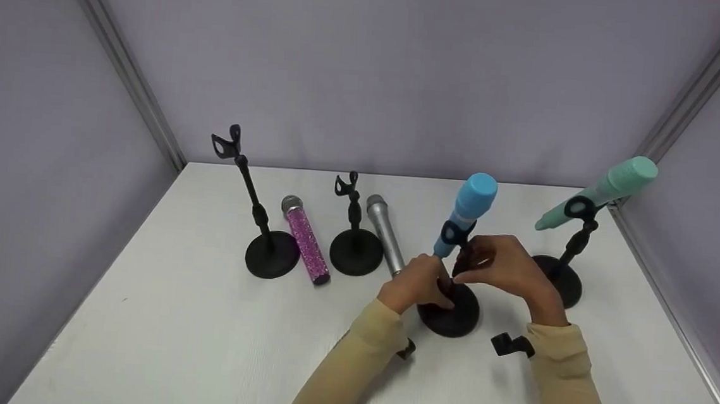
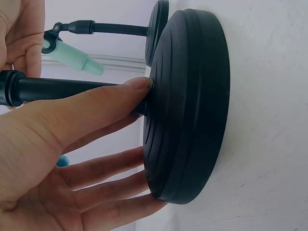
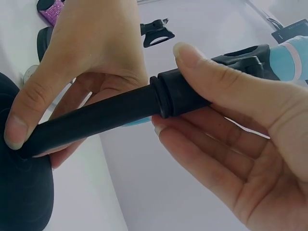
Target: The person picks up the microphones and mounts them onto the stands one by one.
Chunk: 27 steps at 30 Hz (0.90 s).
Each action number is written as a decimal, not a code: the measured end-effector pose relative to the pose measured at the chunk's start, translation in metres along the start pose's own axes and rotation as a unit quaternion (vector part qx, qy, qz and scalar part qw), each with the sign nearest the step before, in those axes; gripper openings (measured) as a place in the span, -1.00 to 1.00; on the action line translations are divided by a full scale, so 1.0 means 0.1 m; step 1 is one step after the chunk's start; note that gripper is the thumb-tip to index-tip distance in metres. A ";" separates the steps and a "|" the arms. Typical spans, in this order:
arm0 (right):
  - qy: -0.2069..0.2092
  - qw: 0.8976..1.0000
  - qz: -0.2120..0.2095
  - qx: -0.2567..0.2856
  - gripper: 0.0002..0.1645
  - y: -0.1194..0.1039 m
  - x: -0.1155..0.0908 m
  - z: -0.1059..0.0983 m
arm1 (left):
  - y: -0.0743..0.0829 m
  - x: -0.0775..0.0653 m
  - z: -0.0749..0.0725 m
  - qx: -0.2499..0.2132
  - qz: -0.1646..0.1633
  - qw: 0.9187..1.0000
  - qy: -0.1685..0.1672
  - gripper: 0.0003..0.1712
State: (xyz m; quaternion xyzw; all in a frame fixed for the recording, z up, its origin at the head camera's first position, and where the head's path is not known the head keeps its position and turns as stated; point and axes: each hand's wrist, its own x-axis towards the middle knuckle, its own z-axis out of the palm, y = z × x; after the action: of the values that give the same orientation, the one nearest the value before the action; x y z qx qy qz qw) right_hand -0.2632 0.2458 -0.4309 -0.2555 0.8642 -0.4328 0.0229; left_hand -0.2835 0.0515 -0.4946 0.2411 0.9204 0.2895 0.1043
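A light-blue microphone point(image 1: 475, 197) sits tilted in the clip of a black desktop microphone stand point(image 1: 453, 322). My left hand point(image 1: 417, 283) grips the foot of its pole point(image 3: 96, 113), thumb on one side and index finger behind. The other left fingers spread against the round base point(image 2: 187, 110) in the left wrist view. Higher up, my right hand point(image 1: 507, 269) holds the thick collar point(image 3: 180, 91) of the same stand between thumb and fingers, just below the clip.
Right of my hands, a mint-green microphone point(image 1: 615, 182) rests in another stand point(image 1: 560, 282). To the left, a silver microphone point(image 1: 385, 229) and a pink glitter microphone point(image 1: 308, 243) lie on the white table point(image 1: 198, 343), beside a short stand point(image 1: 356, 252) and a taller stand point(image 1: 272, 256), both with bare clips.
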 end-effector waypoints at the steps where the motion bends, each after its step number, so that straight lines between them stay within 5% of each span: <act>1: -0.006 1.000 0.001 0.004 -0.65 0.00 0.00 -0.01 | 0.00 0.00 0.00 -0.001 0.000 1.000 0.000 -0.77; 15: -0.100 0.987 -0.083 0.098 -0.63 0.14 -0.02 -0.09 | 0.01 0.00 0.00 -0.009 0.004 1.000 0.001 -0.78; 27: -0.111 0.986 -0.072 0.100 -0.68 0.11 -0.01 -0.09 | 0.01 -0.01 -0.01 -0.010 0.001 1.000 -0.006 -0.77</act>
State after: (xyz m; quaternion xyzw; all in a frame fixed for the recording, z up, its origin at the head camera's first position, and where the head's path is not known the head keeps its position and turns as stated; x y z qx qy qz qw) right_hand -0.2693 0.2583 -0.4341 -0.3599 0.7880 -0.4867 0.1126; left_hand -0.2824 0.0513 -0.4935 0.2432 0.9163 0.2977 0.1123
